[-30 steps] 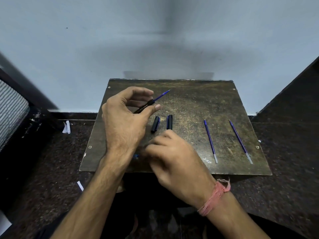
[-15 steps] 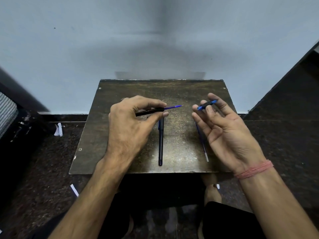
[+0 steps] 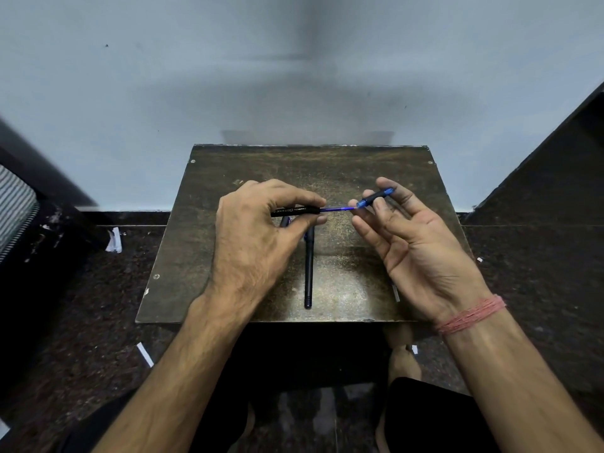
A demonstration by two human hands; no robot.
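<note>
One black barrel (image 3: 294, 210) printed "OCTANE" is sitting pinched in the left hand (image 3: 258, 243) — the right hand (image 3: 421, 253) is pinching the grip piece (image 3: 376, 197), with the counter (image 3: 327, 168) edges lying well clear.

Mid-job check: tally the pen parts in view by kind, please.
Black barrel: 1, in the left hand
Blue refills: 2, one in that barrel, one mostly hidden under the right hand
Grip piece: 1, in the right hand
Black pen lying on the board: 1
Dark piece behind the left hand, kind unclear: 1
Total: 6
</note>
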